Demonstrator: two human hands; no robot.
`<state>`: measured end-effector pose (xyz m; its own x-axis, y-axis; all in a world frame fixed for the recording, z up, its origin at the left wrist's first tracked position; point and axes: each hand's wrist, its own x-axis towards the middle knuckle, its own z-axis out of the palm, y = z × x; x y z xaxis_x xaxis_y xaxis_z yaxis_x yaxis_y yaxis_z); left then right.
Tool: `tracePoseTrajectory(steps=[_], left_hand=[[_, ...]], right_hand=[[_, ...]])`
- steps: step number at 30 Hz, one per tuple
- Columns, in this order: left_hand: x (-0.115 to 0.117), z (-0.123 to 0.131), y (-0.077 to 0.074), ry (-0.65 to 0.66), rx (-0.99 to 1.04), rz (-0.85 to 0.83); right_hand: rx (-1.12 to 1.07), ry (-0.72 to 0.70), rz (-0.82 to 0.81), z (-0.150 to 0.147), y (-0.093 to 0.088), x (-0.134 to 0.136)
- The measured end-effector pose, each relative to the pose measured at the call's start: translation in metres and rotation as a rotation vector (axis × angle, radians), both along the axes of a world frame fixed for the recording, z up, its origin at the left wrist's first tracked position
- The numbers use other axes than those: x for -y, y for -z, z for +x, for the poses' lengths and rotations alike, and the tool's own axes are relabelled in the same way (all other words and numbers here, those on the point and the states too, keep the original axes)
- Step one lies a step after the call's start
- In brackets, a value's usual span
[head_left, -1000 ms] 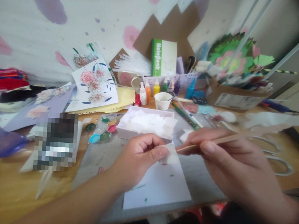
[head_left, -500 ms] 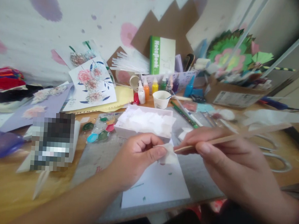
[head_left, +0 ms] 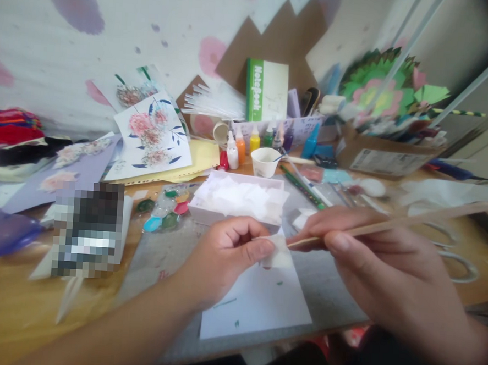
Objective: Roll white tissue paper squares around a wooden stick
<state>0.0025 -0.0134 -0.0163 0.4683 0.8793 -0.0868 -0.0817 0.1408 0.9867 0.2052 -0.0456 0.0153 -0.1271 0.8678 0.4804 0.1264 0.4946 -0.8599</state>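
While the paint palette (head_left: pixel 169 222) lies off to the left, your left hand (head_left: pixel 229 258) pinches a small white piece (head_left: pixel 280 254) between thumb and fingers, above the white sheet (head_left: pixel 256 312). Rightward, your right hand's (head_left: pixel 387 265) thumb and fingers clamp a wooden stick (head_left: pixel 415 219), its tip at the piece's edge; whether they touch, I cannot tell. Scissors (head_left: pixel 464 268) lie beyond.

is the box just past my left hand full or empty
It looks full: white pieces heap up to the rim of the box; what lies beneath them is hidden.
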Motion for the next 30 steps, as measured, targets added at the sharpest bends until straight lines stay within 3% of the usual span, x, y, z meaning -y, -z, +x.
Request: tracePoseTrajectory(steps=[14,16,19,21,26,30], left_hand=[[0.001,0.001,-0.004,0.019,-0.083,0.051],[0.002,0.002,-0.006,-0.035,-0.128,0.108],[0.006,0.0,-0.009,-0.247,-0.185,0.292],[0.008,-0.002,-0.011,-0.312,-0.217,0.408],[0.011,-0.002,-0.01,-0.069,-0.26,0.33],[0.01,0.002,-0.007,-0.051,-0.247,0.253]], right_hand=[[0.135,0.028,0.059,-0.003,-0.003,-0.002],[0.145,0.043,0.081,-0.003,-0.001,-0.002],[0.171,0.099,0.125,-0.003,0.001,-0.001],[0.193,0.131,0.166,-0.004,0.002,0.0],[0.255,0.109,0.238,-0.007,0.001,0.002],[0.266,0.073,0.253,-0.01,0.003,0.001]])
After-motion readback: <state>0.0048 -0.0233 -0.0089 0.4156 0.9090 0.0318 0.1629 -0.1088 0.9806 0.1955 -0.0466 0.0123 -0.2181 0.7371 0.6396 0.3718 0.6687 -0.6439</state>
